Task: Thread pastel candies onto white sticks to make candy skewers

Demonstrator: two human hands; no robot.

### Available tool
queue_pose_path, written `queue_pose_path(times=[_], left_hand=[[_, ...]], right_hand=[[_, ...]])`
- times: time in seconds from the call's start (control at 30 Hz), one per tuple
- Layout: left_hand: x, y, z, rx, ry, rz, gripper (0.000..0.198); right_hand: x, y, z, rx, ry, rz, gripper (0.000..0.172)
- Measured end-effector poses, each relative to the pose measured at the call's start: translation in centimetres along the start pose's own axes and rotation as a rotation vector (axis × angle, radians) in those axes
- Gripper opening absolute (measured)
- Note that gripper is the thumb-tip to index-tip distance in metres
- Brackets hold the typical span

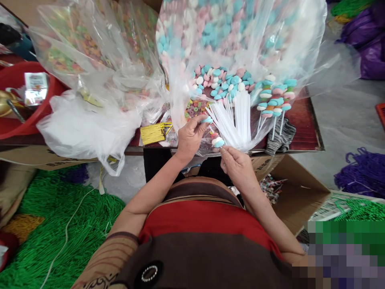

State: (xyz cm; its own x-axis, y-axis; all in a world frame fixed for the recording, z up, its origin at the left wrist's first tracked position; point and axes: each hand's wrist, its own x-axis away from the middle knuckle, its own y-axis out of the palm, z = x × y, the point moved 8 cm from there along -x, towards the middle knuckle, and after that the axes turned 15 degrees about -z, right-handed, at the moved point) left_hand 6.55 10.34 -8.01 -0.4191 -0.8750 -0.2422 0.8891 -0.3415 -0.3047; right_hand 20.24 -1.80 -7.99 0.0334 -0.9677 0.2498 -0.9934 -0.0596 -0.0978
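Observation:
My left hand (190, 137) pinches a blue candy (207, 119) between thumb and fingers, close to the tip of a stick. My right hand (237, 162) is closed on that candy skewer (217, 140), which carries a red piece above white and blue ones. Beyond my hands lie a bundle of white sticks (242, 120), a heap of pink, white and blue candies (222, 83) and small coloured candy rings (195, 108). Several filled candy skewers (275, 98) rest to the right on clear plastic.
Large clear bags of candy (207, 32) stand at the back. Left are a white plastic bag (87, 124), a red basin (51, 92) and yellow twist ties (152, 133). A striped glove (281, 136) lies at the table's right. An open cardboard box (300, 192) stands below; green cords (69, 216) cover the floor.

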Motion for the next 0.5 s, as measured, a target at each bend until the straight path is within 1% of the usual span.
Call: queue_pose_path(times=[0.13, 0.27, 0.33, 0.4, 0.43, 0.5], left_hand=[[0.2, 1.0, 0.3, 0.048, -0.021, -0.033, 0.021], [0.9, 2.7, 1.0, 0.109, -0.005, -0.143, 0.025], [1.1, 3.4, 1.1, 0.159, -0.008, -0.198, 0.029], [1.1, 3.3, 1.1, 0.2, -0.001, -0.211, 0.032], [0.8, 2.9, 1.0, 0.211, 0.004, -0.2, 0.033], [0.0, 1.4, 0.5, 0.192, 0.0, -0.151, 0.036]], right_hand=[[-0.2, 0.7, 0.0, -0.062, -0.022, 0.019, 0.037], [-0.7, 0.4, 0.9, -0.111, -0.045, 0.069, 0.037], [-1.1, 0.2, 1.6, -0.168, -0.039, 0.067, 0.039], [-1.6, 0.0, 2.3, -0.261, -0.022, 0.049, 0.04], [-1.8, -0.1, 2.5, -0.313, -0.021, 0.049, 0.041], [-2.0, -0.8, 2.5, -0.403, -0.038, 0.08, 0.04]])
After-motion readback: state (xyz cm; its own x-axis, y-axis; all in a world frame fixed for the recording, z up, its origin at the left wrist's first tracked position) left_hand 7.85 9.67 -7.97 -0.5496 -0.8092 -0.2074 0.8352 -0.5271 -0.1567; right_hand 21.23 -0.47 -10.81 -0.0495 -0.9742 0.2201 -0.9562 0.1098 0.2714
